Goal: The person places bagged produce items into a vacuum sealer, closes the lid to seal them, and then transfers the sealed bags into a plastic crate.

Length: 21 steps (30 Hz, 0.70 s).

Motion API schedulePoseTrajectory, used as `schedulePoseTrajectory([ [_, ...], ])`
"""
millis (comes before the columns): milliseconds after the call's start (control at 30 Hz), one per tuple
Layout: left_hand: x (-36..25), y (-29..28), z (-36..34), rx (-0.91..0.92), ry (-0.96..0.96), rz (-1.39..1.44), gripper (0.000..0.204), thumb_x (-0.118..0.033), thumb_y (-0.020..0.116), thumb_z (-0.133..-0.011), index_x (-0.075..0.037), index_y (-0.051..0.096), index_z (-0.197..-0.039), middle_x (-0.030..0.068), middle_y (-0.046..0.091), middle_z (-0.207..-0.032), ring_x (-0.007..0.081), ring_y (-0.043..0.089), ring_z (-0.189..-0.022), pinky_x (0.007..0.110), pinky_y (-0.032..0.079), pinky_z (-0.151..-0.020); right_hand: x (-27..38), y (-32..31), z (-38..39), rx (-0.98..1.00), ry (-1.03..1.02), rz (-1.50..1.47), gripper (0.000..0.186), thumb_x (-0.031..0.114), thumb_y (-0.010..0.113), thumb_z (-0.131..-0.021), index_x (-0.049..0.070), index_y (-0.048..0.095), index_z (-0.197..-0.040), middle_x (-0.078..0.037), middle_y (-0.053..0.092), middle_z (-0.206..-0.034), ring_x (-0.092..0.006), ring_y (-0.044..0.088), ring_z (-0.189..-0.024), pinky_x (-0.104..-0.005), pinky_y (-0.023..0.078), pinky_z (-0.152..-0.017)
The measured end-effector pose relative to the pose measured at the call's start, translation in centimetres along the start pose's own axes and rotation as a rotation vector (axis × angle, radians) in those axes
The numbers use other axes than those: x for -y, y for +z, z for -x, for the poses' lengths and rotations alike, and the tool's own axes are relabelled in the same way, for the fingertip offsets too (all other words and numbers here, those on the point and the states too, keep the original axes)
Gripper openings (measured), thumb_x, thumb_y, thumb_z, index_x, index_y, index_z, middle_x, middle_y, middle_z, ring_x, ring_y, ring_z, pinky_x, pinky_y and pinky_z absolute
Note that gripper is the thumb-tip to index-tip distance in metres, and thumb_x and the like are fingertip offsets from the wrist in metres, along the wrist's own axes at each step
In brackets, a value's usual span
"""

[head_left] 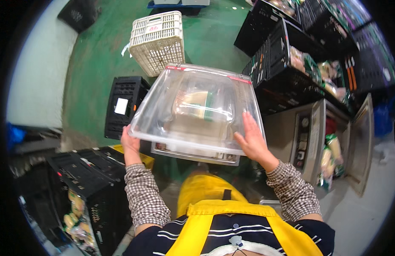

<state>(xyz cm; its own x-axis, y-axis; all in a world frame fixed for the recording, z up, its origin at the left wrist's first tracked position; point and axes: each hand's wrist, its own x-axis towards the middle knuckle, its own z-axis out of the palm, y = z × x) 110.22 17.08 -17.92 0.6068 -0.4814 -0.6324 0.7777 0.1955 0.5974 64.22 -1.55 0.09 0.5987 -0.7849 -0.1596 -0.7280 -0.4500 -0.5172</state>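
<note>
In front of me is a metal machine, probably a vacuum sealer, with a large clear domed lid (184, 132). A strip of its metal base (197, 156) shows below the lid's front edge. Through the plastic I see a pack (195, 102) with beige and green parts, blurred by glare. My left hand (130, 143) grips the lid's front left corner, its fingers partly hidden by the rim. My right hand (251, 138) lies against the lid's right side, fingers stretched out and thumb apart.
Beyond the lid stands a white slatted crate (158, 42). A black crate (125, 106) sits left, another black crate (86, 170) near left. Stacked black crates (287, 77) with packs fill the right. An open metal-lidded machine (334, 141) holding green-and-beige packs stands at right.
</note>
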Motion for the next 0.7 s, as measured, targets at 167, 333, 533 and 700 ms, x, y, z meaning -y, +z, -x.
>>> schedulePoseTrajectory([
  [167,-4.4,4.6,5.9,-0.093,0.223,-1.011,0.052,-0.052,0.039,-0.097,-0.007,0.057,-0.116,0.0038,0.063,-0.102,0.0172,0.056,-0.091,0.03,0.04,-0.068,-2.7,9.8,4.7,-0.094,0.008,0.127,0.078,0.042,0.055,-0.088,0.001,0.023,-0.145,-0.022,0.024,-0.15,-0.0334,0.02,-0.141,-0.0481,0.013,-0.114],
  [333,6.4,-1.0,5.2,-0.228,0.299,-1.852,0.082,-0.055,0.049,-0.088,0.011,0.037,-0.134,0.0347,0.047,-0.127,0.0449,0.046,-0.121,0.045,0.037,-0.104,-4.7,16.9,5.4,-0.067,0.014,0.151,0.081,0.045,0.06,-0.083,0.004,0.026,-0.144,-0.019,0.02,-0.152,-0.0311,0.017,-0.142,-0.0476,0.01,-0.115],
  [533,17.7,-1.3,8.7,-0.646,0.126,-1.291,0.074,-0.053,0.051,-0.089,0.011,0.042,-0.125,0.0325,0.045,-0.13,0.0431,0.044,-0.123,0.046,0.038,-0.101,-7.3,19.6,5.9,-0.098,0.043,0.152,0.083,0.047,0.061,-0.082,0.007,0.025,-0.145,-0.018,0.018,-0.152,-0.0309,0.015,-0.143,-0.0489,0.009,-0.115],
  [700,18.4,-1.5,10.6,-0.603,0.268,-1.24,0.048,-0.038,0.051,-0.093,0.009,0.053,-0.101,0.0296,0.057,-0.111,0.0396,0.056,-0.098,0.045,0.044,-0.085,-7.2,19.7,5.6,-0.085,0.044,0.196,0.082,0.047,0.062,-0.081,0.003,0.029,-0.143,-0.018,0.02,-0.152,-0.0316,0.017,-0.142,-0.0496,0.01,-0.115],
])
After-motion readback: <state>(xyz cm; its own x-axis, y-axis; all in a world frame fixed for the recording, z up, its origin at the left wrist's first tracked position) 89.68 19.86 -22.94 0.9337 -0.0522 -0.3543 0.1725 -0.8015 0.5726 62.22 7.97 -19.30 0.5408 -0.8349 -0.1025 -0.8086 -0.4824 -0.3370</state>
